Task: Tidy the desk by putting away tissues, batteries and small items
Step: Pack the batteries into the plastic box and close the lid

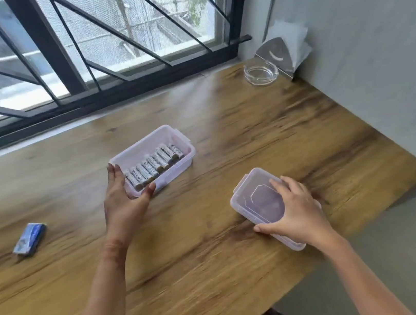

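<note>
A clear plastic box [160, 137] stands open in the middle of the wooden desk [215, 250], with several batteries [154, 164] lying side by side in it. My left hand [124, 199] grips the box's near left corner, thumb on the front rim. The box's clear lid [253, 199] lies flat to the right, near the desk's edge. My right hand [299, 214] rests on top of the lid, fingers spread over it and thumb at its near side.
A small blue packet [30, 238] lies at the left of the desk. A glass ashtray [260, 72] and a metal holder with white tissues [285, 48] stand in the far right corner by the wall. A barred window runs along the back.
</note>
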